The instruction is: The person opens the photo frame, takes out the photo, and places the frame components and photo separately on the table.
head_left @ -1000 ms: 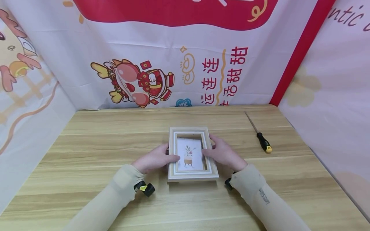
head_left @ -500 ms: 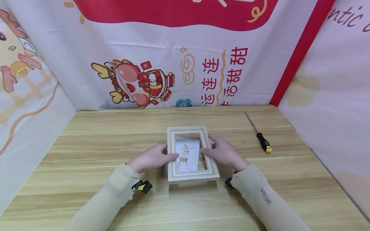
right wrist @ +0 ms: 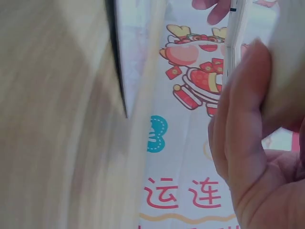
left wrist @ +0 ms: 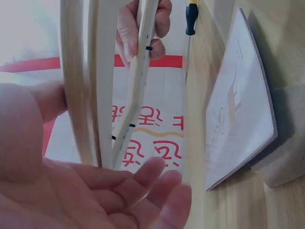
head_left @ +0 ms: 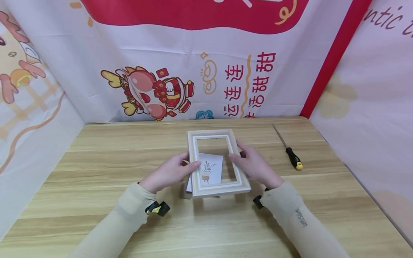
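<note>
The rectangular pale wooden frame has risen off its printed card, both hands' fingers clamped on its sides.

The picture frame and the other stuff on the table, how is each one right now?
Picture frame: lifted and tilted, its far end raised, its middle see-through.
Left hand: grips the frame's left side.
Right hand: grips the frame's right side.
Plant card: lying flat on the table, seen through the frame.
Screwdriver: lying flat, untouched, off to the right.
</note>
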The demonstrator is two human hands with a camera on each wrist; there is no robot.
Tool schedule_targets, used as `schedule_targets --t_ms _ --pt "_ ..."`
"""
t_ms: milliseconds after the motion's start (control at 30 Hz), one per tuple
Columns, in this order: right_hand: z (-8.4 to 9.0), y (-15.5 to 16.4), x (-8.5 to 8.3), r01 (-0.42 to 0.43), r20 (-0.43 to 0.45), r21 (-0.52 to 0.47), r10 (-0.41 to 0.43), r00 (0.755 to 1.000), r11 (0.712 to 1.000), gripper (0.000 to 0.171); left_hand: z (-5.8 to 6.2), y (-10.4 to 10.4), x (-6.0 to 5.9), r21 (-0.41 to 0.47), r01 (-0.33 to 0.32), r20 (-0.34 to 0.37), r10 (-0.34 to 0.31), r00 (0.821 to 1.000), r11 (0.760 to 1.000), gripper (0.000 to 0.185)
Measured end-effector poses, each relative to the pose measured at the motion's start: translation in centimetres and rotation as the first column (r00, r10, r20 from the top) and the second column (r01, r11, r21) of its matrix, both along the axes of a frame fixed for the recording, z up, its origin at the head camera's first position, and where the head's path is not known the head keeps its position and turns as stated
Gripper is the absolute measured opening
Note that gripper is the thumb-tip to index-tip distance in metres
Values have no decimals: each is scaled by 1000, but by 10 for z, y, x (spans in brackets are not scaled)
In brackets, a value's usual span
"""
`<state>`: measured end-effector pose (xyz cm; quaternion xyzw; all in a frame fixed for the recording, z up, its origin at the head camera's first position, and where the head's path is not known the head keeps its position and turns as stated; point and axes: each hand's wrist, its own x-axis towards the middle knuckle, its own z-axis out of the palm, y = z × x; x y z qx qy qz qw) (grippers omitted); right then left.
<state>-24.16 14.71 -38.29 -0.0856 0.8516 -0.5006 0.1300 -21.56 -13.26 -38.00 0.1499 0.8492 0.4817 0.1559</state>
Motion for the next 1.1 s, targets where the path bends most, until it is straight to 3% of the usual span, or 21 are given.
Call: schedule_targets --t_ms 267,400,567,800,1100 --pt "13 26 -8 50 10 -169 -49 999 984 57 2 0 1 -40 37 -74 -40 996 999 62" --pt "23 48 -23 108 -16 -84 -109 994 991 55 1 -2 0 -70 31 -75 -36 997 997 58" --pt "26 78 -54 128 -88 5 -127 988 992 53 1 -5 0 -92 9 -66 -15 998 996 54" --pt "10 105 -94 157 -108 71 -149 983 985 48 1 -8 0 -111 -18 -91 7 996 994 53" --pt "-21 110 -130 164 -71 114 -157 985 980 43 1 -11 -1 -102 -23 -88 14 996 995 55"
